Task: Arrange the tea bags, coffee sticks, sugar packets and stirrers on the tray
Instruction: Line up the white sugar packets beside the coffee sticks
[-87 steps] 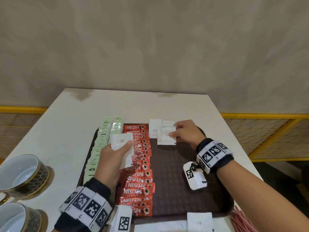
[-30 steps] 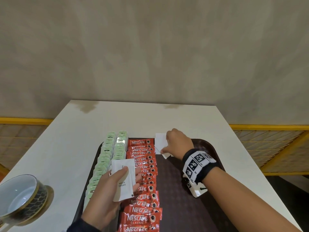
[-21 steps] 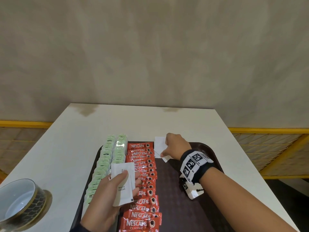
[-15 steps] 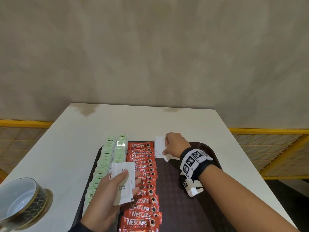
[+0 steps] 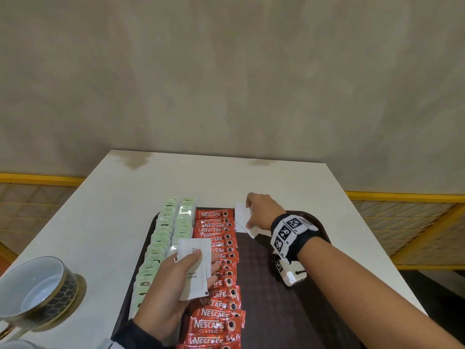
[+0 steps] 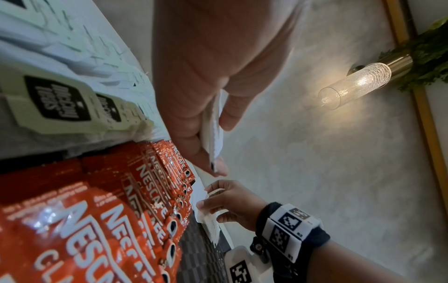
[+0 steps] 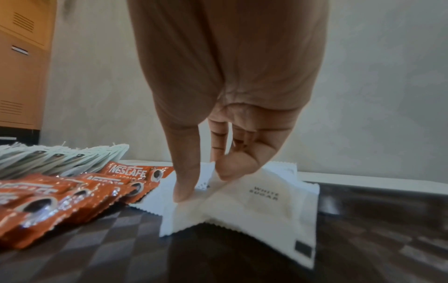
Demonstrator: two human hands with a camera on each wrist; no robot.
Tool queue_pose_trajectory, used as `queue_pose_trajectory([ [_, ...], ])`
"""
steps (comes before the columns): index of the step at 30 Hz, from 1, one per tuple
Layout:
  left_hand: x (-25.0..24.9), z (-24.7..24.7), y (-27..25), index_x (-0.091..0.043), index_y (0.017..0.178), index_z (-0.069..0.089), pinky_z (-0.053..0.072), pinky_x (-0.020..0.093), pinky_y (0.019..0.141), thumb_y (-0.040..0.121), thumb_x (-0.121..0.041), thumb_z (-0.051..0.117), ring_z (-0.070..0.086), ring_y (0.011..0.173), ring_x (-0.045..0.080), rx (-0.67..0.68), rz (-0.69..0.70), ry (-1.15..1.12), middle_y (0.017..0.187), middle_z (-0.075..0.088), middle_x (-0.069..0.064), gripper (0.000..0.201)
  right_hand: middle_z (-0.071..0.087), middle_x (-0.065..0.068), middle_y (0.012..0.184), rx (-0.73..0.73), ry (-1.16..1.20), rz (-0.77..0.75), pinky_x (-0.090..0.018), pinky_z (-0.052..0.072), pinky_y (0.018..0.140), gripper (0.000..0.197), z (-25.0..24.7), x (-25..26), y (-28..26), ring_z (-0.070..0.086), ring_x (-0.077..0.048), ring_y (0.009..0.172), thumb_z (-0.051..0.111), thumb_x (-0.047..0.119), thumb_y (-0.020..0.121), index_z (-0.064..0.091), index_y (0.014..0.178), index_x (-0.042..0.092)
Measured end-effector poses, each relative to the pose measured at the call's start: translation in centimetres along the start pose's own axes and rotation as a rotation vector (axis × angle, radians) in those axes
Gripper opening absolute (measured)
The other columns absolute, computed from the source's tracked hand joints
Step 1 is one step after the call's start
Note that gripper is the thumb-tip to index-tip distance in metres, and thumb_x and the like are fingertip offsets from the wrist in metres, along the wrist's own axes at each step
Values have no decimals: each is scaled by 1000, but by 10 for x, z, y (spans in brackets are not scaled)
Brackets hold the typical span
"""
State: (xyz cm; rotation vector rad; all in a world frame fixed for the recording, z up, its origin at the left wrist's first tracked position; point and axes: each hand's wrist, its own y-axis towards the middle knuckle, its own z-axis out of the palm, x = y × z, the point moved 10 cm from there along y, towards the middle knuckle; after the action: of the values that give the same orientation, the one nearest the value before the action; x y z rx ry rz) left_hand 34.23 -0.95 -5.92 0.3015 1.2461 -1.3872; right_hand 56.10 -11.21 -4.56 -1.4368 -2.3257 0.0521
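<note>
Two hands: both hold sugar packets, one apiece or more.
Right fingers [image 7: 184, 191]: thumb and fingertips pinch a white sugar packet [image 7: 261, 201] at its near edge; we see it lying on the tray [image 5: 276, 298] at the far end, overlapping a second packet just beside the coffee row.
Right hand [image 5: 261, 212]: it rests low over the far tray edge, wrist band raised above the tray floor.
Left fingers [image 5: 193, 255]: thumb pressed on top, fingers curled beneath, gripping a held stack of sugar packets [image 5: 196, 268]; the exact count we cannot tell.
Left hand [image 5: 168, 298]: it hovers above the coffee sticks [image 5: 219, 293], not touching them as far as we can judge.
Step in hand: we judge this to be the start of the sugar column, right of the coffee sticks.
Next move: we judge the pinched packet needs squaring against the coffee row, then release; the following packet should come from the left-hand stack and overlap it toward the near end.
Done so far: tea bags [image 5: 171, 238] lie in two green rows at the tray's left; coffee sticks fill one shingled red row beside them.
Not in view: stirrers.
Surroundings: a cup [image 5: 37, 295] stands on the counter [image 5: 100, 222], well apart from the tray on the left.
Obstruction: the left hand and its stack hang over the coffee row; the open tray floor to the right is unobstructed.
</note>
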Motion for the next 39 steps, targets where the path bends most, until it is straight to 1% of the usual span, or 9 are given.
queue_pose_trajectory([
  [5,0,1,-3,-13,124,55,58,40,78,96,-18,55,73,90,26,-3,1,16,101,75,11,29,60,-8,109,-23,2,-31,-34,49,77,44,-2,2,3,55,-24,91,80,10,72,53,107,11],
  [10,3,2,-6,-12,117,58,57,43,82,95,-17,55,73,90,28,-13,-17,20,97,75,13,22,58,-6,105,-53,-20,-55,-35,50,79,44,-2,0,3,56,-23,91,81,13,71,54,106,13],
  [16,12,12,-11,-7,117,59,60,38,75,97,-14,53,73,90,28,18,-29,60,97,75,15,23,60,-6,99,-71,-62,-108,-33,48,72,37,-5,5,1,58,-25,87,79,16,74,54,101,11],
  [20,18,13,-13,-10,116,60,59,41,80,95,-15,55,73,90,28,19,-45,90,97,75,14,22,61,-7,94,-55,-22,-117,-35,50,71,35,-7,6,3,59,-26,84,79,12,72,54,96,11],
  [24,21,14,-13,-10,114,60,57,42,82,96,-15,54,72,91,30,16,-75,98,95,75,14,20,59,-1,87,-17,10,-146,-29,45,70,21,-4,7,8,57,-21,81,74,3,76,58,85,13],
  [28,21,13,-12,-9,114,60,57,42,82,96,-13,54,72,91,31,3,-81,113,93,75,14,19,64,-2,81,-18,-3,-179,-32,52,74,12,-2,10,10,63,-24,82,65,0,81,64,77,11],
  [31,20,12,-12,-9,112,61,57,42,82,96,-13,54,72,91,31,5,-85,110,93,75,14,18,62,0,94,-9,22,-225,-30,49,79,14,-7,15,7,59,-20,90,72,6,78,66,90,12],
  [35,19,12,-13,-9,110,62,56,45,86,95,-12,55,72,92,32,5,-69,105,93,75,14,17,55,-2,120,93,-198,-311,-31,48,86,48,1,25,0,54,-21,107,74,8,79,59,124,14],
  [39,22,14,-13,-9,114,60,57,44,84,95,-13,56,72,91,30,10,-74,101,96,75,14,21,49,-4,125,95,-406,-342,-30,43,74,51,8,29,-3,53,-25,108,72,9,81,52,127,16],
])
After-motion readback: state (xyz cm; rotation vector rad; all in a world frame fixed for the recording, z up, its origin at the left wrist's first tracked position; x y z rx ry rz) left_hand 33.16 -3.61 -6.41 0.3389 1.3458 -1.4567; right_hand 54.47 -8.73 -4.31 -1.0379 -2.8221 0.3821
